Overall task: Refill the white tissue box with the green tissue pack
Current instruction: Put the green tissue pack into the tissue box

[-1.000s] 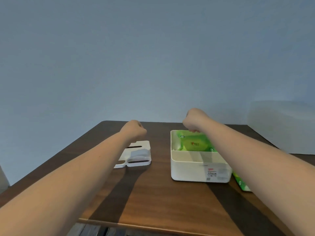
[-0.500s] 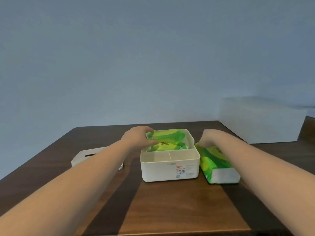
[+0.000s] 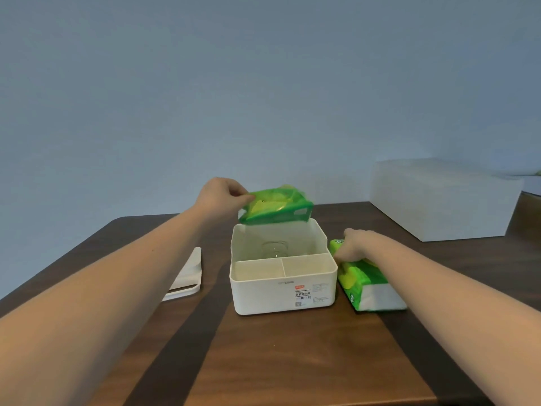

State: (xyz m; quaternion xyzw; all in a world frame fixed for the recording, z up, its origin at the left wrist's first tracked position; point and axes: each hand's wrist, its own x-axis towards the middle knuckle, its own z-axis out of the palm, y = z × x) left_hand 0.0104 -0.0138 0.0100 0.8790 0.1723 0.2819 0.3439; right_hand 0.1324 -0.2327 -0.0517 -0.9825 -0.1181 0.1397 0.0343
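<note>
While left hand [image 3: 218, 197] lifts green wrapper [image 3: 275, 205], white tissue box [image 3: 282, 285] open, rear compartment clear.

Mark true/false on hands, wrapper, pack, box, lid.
1. The left hand holds the green wrapper above the box. True.
2. The right hand is raised off the table. False: it rests on the full pack lying right of the box.
3. The box's large rear compartment holds tissues. False: no tissues show in it, and the two front compartments look bare too.
4. The lid lies on the table left of the box. True.
5. The full pack sits inside the box. False: it lies outside, against the right wall.
</note>
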